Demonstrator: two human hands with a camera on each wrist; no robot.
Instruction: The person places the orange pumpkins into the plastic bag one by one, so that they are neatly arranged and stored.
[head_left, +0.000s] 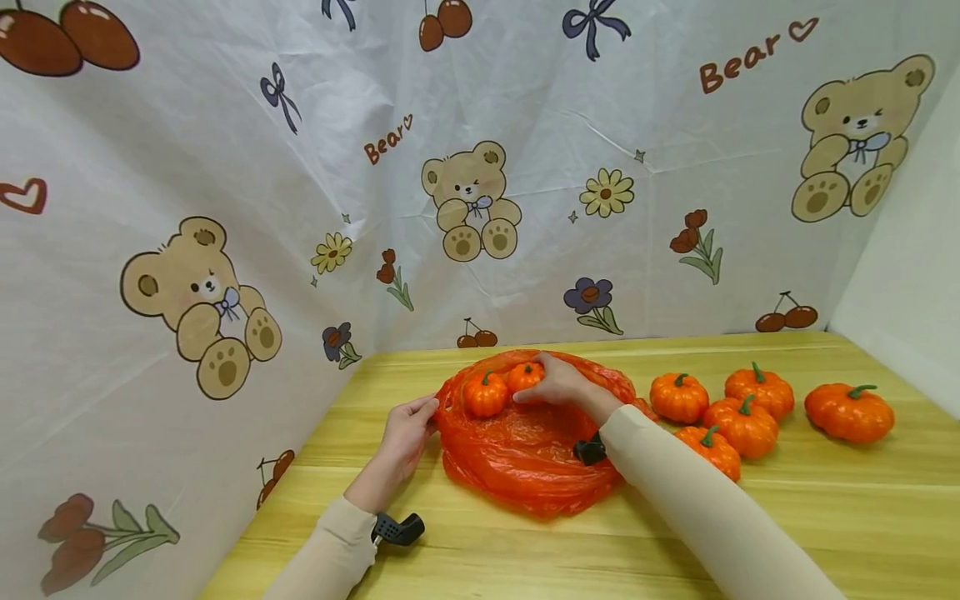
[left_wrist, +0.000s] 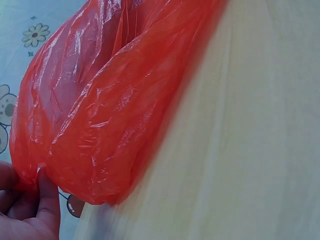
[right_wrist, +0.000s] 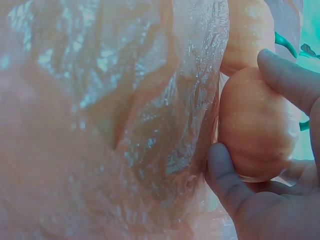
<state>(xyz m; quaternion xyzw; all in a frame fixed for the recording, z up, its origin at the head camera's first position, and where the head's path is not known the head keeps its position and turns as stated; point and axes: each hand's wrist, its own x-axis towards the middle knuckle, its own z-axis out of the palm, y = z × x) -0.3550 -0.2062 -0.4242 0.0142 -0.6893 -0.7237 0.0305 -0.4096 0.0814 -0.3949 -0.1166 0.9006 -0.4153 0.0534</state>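
pale sleeves [head_left: 712, 508] nearest us; right fingers [right_wrist: 287, 75] grasp a small pumpkin [head_left: 525, 377] in the mouth of the red bag [head_left: 540, 479], left fingers [left_wrist: 48, 197] pinch the bag's edge. we judge pumpkin light, firm, smooth: hold its sides.

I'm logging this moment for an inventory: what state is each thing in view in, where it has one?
Left hand: pinches the edge of the red plastic bag
Right hand: grips one pumpkin
Red plastic bag: open, crumpled, on the table
Gripped pumpkin: inside the open bag
Pumpkin beside it: inside the bag, stem up
Five other pumpkins: outside the bag, stems on
Printed backdrop: hung up, creased
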